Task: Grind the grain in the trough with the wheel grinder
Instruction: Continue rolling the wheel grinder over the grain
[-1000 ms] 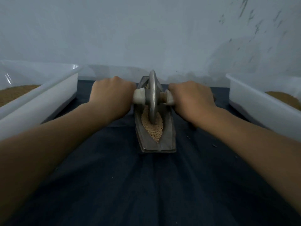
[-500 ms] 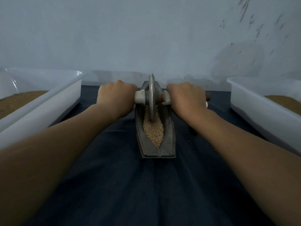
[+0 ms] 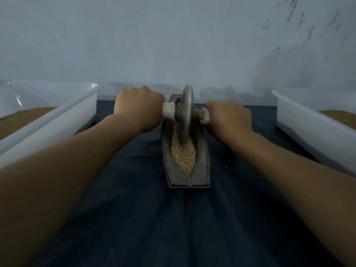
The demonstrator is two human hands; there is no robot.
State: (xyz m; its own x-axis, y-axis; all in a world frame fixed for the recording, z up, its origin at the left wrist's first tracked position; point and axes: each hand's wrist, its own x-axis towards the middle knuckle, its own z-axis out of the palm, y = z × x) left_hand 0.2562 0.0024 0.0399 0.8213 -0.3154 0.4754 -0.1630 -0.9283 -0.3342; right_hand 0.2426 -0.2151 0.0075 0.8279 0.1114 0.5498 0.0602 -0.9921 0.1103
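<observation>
left hand [image 3: 138, 106] and right hand [image 3: 229, 118] each grip a white-wrapped end of the axle [image 3: 199, 113] through the grey metal wheel grinder [image 3: 185, 112], standing in pale grain [image 3: 183, 155] around the middle of the long grey metal trough [image 3: 205, 151]. press evenly through both fists, keep the wheel upright, and roll the groove's full length so nothing spills.

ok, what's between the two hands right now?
In the head view, the grey metal grinder wheel stands between the left hand and right hand, a white-wrapped handle showing either side.
</observation>
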